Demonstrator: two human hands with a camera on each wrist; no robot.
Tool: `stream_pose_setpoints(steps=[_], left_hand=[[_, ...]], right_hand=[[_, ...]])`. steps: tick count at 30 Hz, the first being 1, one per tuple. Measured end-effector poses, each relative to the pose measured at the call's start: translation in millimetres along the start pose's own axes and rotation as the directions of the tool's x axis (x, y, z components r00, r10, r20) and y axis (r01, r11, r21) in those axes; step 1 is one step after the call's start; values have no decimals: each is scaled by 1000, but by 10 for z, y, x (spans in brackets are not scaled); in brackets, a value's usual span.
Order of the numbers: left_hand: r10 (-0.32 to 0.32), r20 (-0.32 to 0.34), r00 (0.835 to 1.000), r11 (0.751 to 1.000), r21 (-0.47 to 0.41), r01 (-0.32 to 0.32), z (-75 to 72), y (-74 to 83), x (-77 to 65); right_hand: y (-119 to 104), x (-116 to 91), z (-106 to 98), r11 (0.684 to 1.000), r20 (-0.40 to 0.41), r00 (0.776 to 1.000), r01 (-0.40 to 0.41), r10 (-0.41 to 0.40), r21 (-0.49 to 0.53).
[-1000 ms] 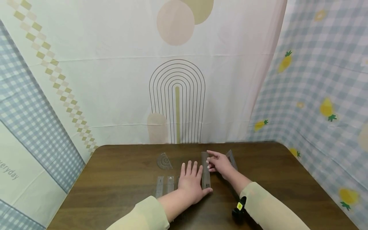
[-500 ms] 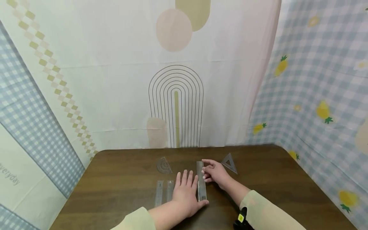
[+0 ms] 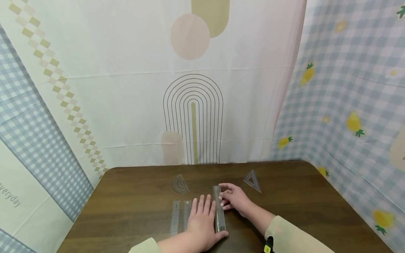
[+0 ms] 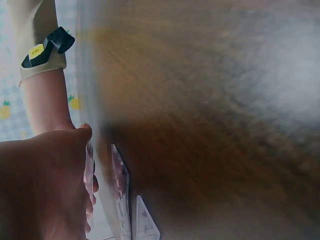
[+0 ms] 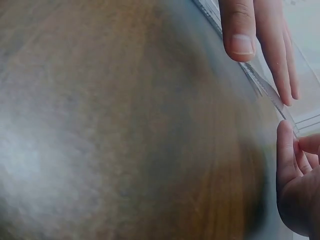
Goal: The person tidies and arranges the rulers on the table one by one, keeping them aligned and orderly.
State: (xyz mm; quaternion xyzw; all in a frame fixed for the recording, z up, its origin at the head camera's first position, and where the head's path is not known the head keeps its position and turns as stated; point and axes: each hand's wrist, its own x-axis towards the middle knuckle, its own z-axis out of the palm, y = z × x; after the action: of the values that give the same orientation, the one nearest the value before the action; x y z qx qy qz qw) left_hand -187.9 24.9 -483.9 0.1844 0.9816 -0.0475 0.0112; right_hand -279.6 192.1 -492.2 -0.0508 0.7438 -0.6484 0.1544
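Clear ruler point(image 3: 218, 211) between the two hands: where does it lie on the table point(image 3: 126, 196) now?

To the right of the leftmost ruler point(image 3: 175, 218) and the second ruler point(image 3: 187, 214), running lengthwise away from the person. Whether it rests wholly flat I can't tell.

What are the hands doing?

The left hand point(image 3: 202, 225) is spread out, fingers straight, along the ruler's left side, its thumb touching the near end. The right hand point(image 3: 236, 200) has some fingers bent, fingertips at the right edge near the far end. I can't tell whether they pinch it or only press.

And what has just changed?

The ruler and both hands have shifted leftward and closer to the person. A second ago its far end stood about level with the top of the protractor point(image 3: 180, 184); now it sits short of that. The set square point(image 3: 255, 183), partly covered by the right hand then, shows whole.

Meaning?

My reading is that the ruler is being brought nearer the other two. It isn't level with them yet: its far end reaches past theirs.
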Motion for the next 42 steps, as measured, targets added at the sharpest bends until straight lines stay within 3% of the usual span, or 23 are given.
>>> stream_pose_setpoints(steps=[15, 26, 34, 42], left_hand=[[35, 10, 999, 999, -36, -35, 75, -45, -145], [43, 52, 998, 997, -60, -40, 50, -66, -185], [37, 46, 998, 999, -39, -35, 60, -70, -196], [33, 102, 994, 998, -63, -27, 71, -86, -185]], right_hand=[[54, -86, 112, 998, 40, 999, 1, 2, -57], [14, -118, 164, 987, 63, 998, 7, 3, -161], [17, -113, 171, 979, 61, 998, 12, 1, -201], [-30, -104, 156, 953, 89, 996, -1, 29, -302]])
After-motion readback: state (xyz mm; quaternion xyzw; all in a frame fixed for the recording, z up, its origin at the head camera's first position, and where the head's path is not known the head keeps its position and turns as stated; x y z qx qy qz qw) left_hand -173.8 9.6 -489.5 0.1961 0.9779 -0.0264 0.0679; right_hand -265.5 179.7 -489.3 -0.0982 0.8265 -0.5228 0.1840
